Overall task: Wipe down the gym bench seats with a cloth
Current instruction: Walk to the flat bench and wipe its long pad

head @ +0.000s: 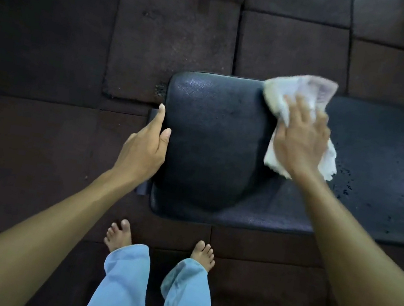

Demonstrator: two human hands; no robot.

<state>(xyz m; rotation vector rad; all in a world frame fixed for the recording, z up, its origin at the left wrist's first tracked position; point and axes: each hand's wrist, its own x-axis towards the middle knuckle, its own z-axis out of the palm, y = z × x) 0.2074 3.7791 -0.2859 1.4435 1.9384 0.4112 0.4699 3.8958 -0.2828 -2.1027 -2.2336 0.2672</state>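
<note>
Black bench seat (208, 154), cloth (301, 89) pressed under right hand (300, 142)

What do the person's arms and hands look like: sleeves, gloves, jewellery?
Bare left forearm and right forearm, no sleeves in frame. No gloves, rings, watch or bands visible on left hand or right hand. The right hand is motion-blurred, so small details are uncertain.

Nothing in the view can be read: there is no writing, brand, number or sign. The cloth (307, 98) has a faint pinkish-grey printed patch near its far edge, too blurred to make out as letters. The dark bench seat (210, 141) shows only its grained surface, with no label or logo.
</note>
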